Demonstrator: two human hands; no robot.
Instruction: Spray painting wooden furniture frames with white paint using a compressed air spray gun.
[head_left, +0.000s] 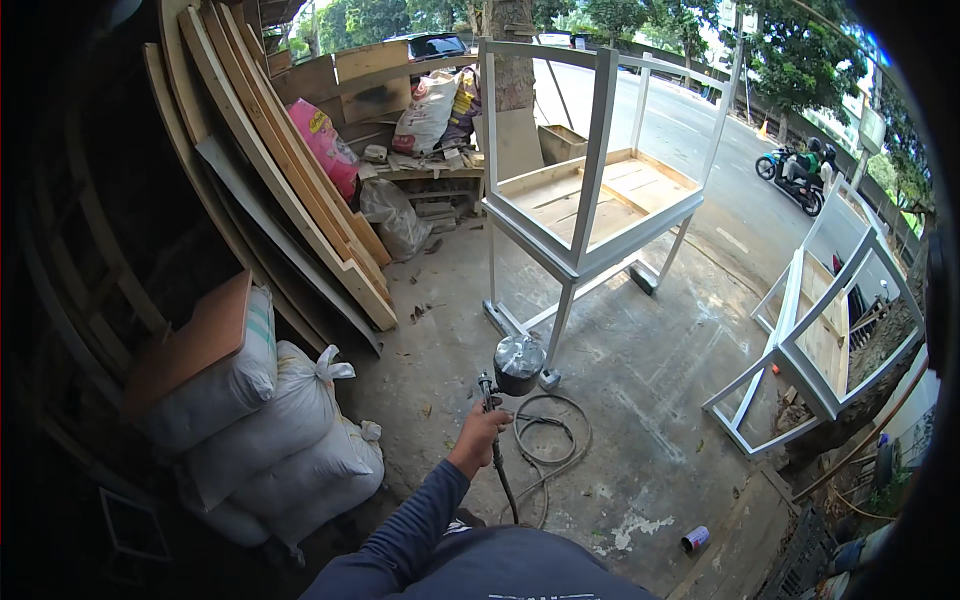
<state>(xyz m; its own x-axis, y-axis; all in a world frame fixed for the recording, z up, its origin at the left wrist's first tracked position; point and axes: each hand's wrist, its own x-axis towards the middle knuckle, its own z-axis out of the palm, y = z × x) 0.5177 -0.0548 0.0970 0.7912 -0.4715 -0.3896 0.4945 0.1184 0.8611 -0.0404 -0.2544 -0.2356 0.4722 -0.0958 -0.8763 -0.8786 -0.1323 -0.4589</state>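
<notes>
The left hand is closed around a spray gun at lower centre, its cup roughly upright. The right hand is out of view; its state cannot be told. A white stand occupies upper centre. Recommended: cup level, hose clear of feet, even spacing from surfaces.

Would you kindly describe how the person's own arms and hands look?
The left sleeve is long and dark navy, creased and seemingly plain, reaching nearly to the left hand, which is bare, with no glove visible. The right hand is out of view, as is its arm.
</notes>
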